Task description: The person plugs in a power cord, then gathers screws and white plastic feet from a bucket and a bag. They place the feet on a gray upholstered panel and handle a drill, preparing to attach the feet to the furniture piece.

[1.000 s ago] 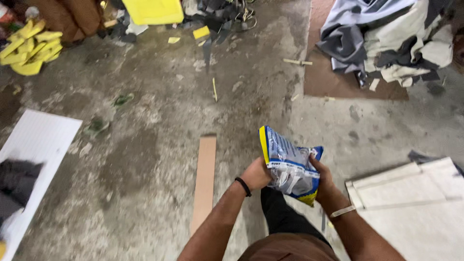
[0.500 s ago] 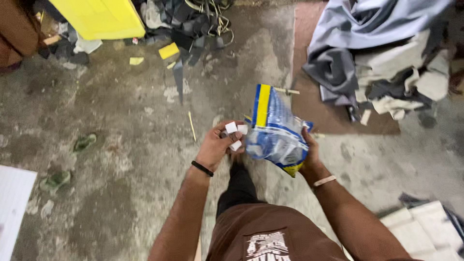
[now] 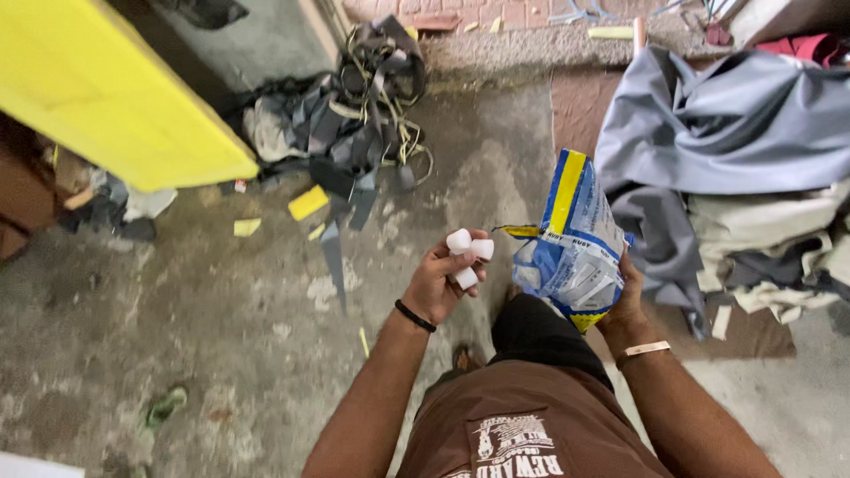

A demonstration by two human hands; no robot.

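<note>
— While cupped palm-up over the concrete floor, left hand: fingers curled and pinching three small white pieces at the tips.

— Shape of the pieces?

— Short, rounded, stubby; two up top side by side, one lower against the fingers. Too small to tell the kind. Black band on that wrist.

— Right hand?

— Clamped from below and behind on a blue, white and yellow packet, fingers mostly hidden by it, thumb side pressed to the crinkled foil. Pale band on that wrist.

— Packet's place?

— Held upright, just right of the white pieces, apart from them by a narrow gap, torn top (a ragged yellow strip) sticking out toward the left hand. Above a dark trouser leg and a brown shirt with a printed patch.

— Surroundings?

— Upper left, a big yellow panel, tilted. Centre top, a heap of grey fabric and straps with pale cord tangled through. Right side, a large grey cloth draped over paler crumpled cloth. Small yellow scraps scattered on the floor near the heap, well apart from both hands.
</note>
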